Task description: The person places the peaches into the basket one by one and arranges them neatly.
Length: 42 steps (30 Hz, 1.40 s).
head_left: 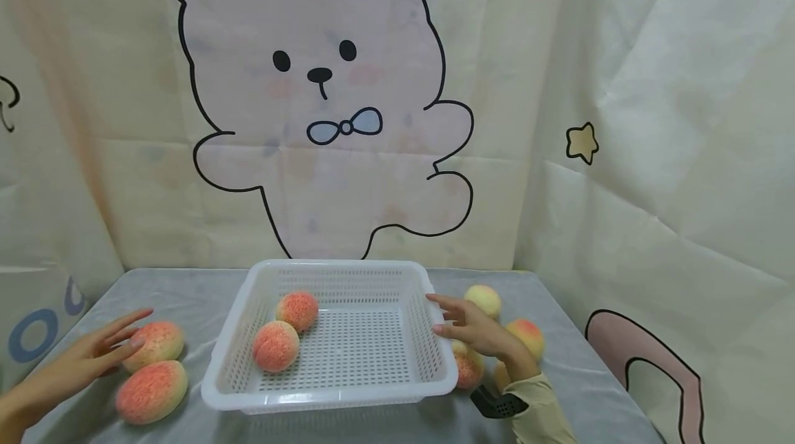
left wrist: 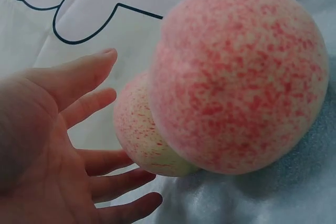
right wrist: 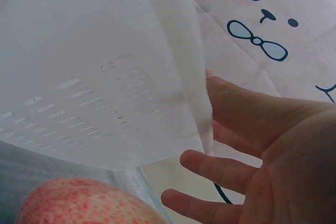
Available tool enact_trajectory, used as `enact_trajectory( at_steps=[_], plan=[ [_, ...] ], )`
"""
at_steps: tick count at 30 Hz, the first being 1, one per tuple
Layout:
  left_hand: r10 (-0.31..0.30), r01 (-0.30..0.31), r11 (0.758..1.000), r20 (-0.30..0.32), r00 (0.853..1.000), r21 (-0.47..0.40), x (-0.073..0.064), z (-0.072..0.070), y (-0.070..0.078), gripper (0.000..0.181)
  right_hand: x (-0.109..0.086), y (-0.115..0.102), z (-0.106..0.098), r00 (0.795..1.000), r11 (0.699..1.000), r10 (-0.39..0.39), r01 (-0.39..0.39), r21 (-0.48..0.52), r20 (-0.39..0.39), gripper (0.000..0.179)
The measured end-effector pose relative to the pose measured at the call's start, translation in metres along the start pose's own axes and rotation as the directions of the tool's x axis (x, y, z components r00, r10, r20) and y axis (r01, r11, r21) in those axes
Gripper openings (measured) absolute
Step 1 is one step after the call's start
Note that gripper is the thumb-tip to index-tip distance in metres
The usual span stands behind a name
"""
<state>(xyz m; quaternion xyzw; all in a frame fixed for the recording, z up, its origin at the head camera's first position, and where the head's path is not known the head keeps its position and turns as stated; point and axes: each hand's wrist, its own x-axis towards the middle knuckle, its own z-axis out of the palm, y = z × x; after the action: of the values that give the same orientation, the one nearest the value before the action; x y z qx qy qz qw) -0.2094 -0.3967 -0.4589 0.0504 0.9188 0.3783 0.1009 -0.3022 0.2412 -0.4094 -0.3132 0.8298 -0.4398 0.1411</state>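
Note:
A white plastic basket (head_left: 338, 389) with slotted walls stands in the middle of the table. Two red-speckled peaches (head_left: 275, 346) lie inside it, toward its left. My left hand (head_left: 83, 361), fingers spread, reaches the farther of two peaches (head_left: 160, 342) left of the basket; the fingertips overlap its side in the left wrist view. The nearer peach (left wrist: 241, 77) looms large there. At the basket's right rim is my right hand (head_left: 475, 326), its fingers extended and loosely apart. The right wrist view has the fingertips (right wrist: 195, 160) right at the rim's edge.
Several more peaches (head_left: 483, 300) lie right of the basket, partly behind my right hand and wrist. A grey cloth (head_left: 205, 299) covers the table. Behind and beside it hang pale curtains (head_left: 497, 85) with cartoon drawings. A black band (head_left: 497, 402) sits on my right wrist.

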Motion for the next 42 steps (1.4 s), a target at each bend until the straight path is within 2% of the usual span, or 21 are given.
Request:
enact_trajectory(
  at_steps=[4,8,12,16,21,25,28,33,37,41,42],
  plan=[
    [0.01,-0.009,1.0,0.015,1.0,-0.03,0.003,0.003,-0.004,0.068,0.0,-0.002,0.0,1.0,1.0,0.006,-0.006,-0.007,-0.006,0.068],
    [0.042,-0.043,0.997,-0.012,0.999,-0.064,0.004,0.007,-0.01,0.064,0.001,-0.003,-0.001,1.0,1.0,-0.007,0.007,-0.009,0.004,0.068],
    [0.056,-0.057,0.998,-0.045,0.997,-0.026,0.005,0.009,-0.012,0.064,0.002,-0.003,-0.002,1.0,0.999,-0.029,0.029,-0.015,0.006,0.068],
    [0.05,-0.049,0.999,-0.043,0.998,0.022,0.008,0.009,-0.01,0.067,0.004,-0.004,-0.004,1.0,1.0,-0.019,0.019,-0.006,-0.002,0.068],
    [0.085,-0.083,0.996,-0.058,0.995,0.036,0.011,0.01,-0.012,0.068,0.004,-0.004,-0.005,1.0,1.0,-0.024,0.024,0.017,-0.002,0.068],
    [0.113,-0.112,0.994,-0.085,0.99,0.018,0.009,0.012,-0.015,0.067,0.001,-0.005,-0.003,1.0,1.0,-0.016,0.016,0.016,-0.004,0.068],
    [0.123,-0.12,0.992,-0.15,0.981,0.028,0.006,0.012,-0.015,0.063,-0.001,-0.006,-0.001,1.0,1.0,-0.01,0.01,0.01,-0.005,0.068],
    [0.105,-0.094,0.994,-0.26,0.96,0.055,0.0,0.002,-0.002,0.062,-0.001,-0.006,0.0,1.0,1.0,-0.023,0.023,0.011,0.001,0.067],
    [0.07,-0.058,0.997,-0.263,0.962,0.054,-0.003,-0.008,0.019,0.07,-0.001,-0.006,0.0,1.0,1.0,-0.02,0.02,0.018,0.006,0.067],
    [0.118,-0.097,0.991,-0.261,0.958,0.089,-0.001,-0.013,0.048,0.071,-0.001,-0.004,-0.001,1.0,1.0,-0.016,0.016,0.021,0.01,0.067],
    [0.146,-0.125,0.987,-0.26,0.954,0.098,0.0,-0.014,0.055,0.07,-0.001,-0.004,-0.001,1.0,1.0,-0.021,0.02,0.017,0.01,0.067]
  ],
)
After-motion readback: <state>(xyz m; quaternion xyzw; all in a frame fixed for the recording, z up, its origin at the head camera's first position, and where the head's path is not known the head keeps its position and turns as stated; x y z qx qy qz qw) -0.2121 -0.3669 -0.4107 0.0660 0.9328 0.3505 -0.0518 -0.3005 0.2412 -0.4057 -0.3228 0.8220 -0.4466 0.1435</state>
